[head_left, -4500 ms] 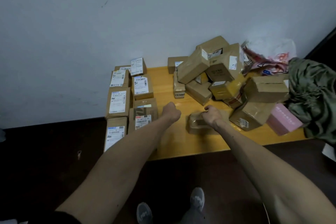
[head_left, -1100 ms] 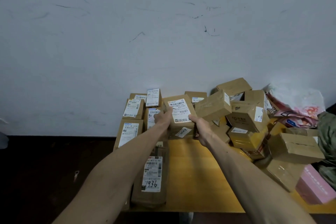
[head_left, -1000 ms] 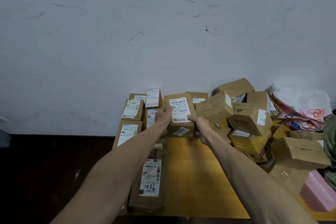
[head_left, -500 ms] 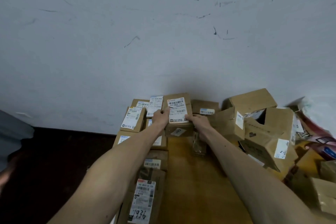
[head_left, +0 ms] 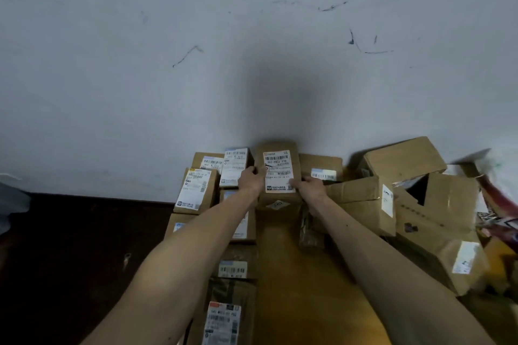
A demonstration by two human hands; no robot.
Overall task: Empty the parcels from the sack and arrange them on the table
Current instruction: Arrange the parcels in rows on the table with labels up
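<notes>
1. Setting labelled parcel [head_left: 277,173] at the back of the bench [head_left: 294,274], by the wall, just right of arranged rows [head_left: 196,190].
2. Left hand [head_left: 253,178] and right hand [head_left: 311,186]: fingers curled round its sides, gripping.
3. Next, probably: release, reach for loose pile [head_left: 364,199].

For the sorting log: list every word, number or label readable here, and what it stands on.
"502-PB02 170", last digits unsure: white label on the box gripped by left hand and right hand.
Small print under it: too small to read.
Front sticker on that box: scribble, unreadable.
Labels on the left parcels and the right pile: blurred, unreadable.
</notes>
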